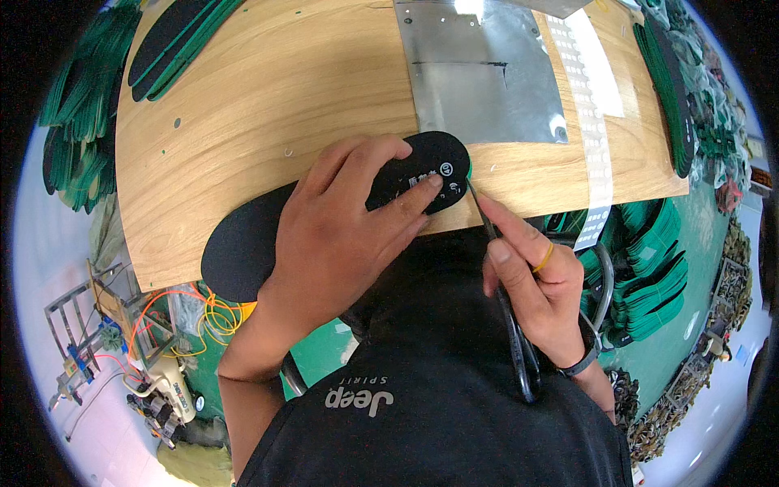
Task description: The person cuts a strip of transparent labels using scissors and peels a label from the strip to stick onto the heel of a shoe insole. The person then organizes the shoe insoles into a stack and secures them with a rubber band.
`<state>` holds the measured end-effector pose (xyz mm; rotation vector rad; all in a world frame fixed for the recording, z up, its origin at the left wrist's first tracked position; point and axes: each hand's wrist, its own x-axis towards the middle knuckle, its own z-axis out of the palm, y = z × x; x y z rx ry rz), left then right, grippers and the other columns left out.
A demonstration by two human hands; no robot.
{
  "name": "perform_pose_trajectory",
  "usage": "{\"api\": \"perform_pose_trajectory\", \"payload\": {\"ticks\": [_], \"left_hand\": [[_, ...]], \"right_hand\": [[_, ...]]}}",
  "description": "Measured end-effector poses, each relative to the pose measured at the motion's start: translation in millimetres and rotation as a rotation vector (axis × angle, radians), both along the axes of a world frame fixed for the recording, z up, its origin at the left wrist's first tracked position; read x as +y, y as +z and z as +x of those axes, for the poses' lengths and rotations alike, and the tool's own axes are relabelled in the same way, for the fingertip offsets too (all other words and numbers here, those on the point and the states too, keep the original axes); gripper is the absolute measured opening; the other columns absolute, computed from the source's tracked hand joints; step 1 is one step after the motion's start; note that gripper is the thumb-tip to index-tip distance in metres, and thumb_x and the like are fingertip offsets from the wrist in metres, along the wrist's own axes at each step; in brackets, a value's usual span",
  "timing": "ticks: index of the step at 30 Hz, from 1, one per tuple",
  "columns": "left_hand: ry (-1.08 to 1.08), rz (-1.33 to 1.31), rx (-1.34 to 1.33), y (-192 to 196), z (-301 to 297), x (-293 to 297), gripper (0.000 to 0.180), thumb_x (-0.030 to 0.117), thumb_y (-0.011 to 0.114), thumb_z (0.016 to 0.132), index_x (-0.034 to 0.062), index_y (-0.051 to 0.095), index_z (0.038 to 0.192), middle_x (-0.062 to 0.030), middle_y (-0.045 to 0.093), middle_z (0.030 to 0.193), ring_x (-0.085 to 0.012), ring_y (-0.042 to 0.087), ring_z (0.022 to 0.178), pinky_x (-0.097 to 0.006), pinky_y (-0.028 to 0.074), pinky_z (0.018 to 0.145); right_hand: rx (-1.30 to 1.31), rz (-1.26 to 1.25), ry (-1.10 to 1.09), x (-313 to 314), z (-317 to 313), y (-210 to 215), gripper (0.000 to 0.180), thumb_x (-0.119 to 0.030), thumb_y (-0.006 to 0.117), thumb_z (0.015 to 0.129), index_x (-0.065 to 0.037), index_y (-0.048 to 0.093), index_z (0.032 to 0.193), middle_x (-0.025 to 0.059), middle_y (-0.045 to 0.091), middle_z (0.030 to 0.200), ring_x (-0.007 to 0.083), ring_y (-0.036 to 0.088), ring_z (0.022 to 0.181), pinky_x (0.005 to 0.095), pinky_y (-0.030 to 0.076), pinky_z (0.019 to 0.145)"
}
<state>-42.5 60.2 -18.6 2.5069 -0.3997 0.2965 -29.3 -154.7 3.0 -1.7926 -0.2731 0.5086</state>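
A black shoe insole (243, 235) with small white print lies along the near edge of the table, its left end jutting past the edge. A thin strip of green shows at its right end. My left hand (337, 211) is spread across the middle of it and holds it down, the thumb beside the print. In my right hand (535, 280) are black-handled scissors (519, 349), closed between thumb and fingers. Their tip touches the right end of the insole; how far the blades stand apart is hidden.
A metal sheet (487, 89) lies beyond the insole, beside a strip of white labels (596, 154). More insoles lie at the table's far left (174, 49) and right edge (665, 105). Stacked green-edged insoles (649, 276) stand below on the right. An air hose (215, 312) hangs lower left.
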Motion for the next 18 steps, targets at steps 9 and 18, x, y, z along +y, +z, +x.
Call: {"api": "perform_pose_trajectory", "payload": {"ticks": [9,18], "left_hand": [[0.011,-0.01,0.004,-0.9,0.1,-0.1,0.038,0.015,0.074,0.071,0.016,0.067,0.109,-0.0102,0.057,0.115,-0.0324,0.056,0.103,-0.042,0.048,0.086],[0.012,0.003,0.011,-1.7,1.6,0.6,0.038,0.017,0.074,0.072,0.0166,0.068,0.109,-0.0102,0.057,0.116,-0.032,0.055,0.104,-0.042,0.046,0.088]], "right_hand": [[0.124,-0.001,0.03,5.2,2.8,-4.8,0.037,-0.003,0.052,0.094,-0.003,0.055,0.131,0.0035,0.06,0.07,0.0063,0.053,0.057,0.0215,0.046,0.055],[0.067,-0.031,-0.01,0.6,0.7,-1.7,0.037,-0.002,0.05,0.095,-0.003,0.054,0.132,0.0029,0.061,0.072,0.0061,0.052,0.057,0.021,0.044,0.055]]}}
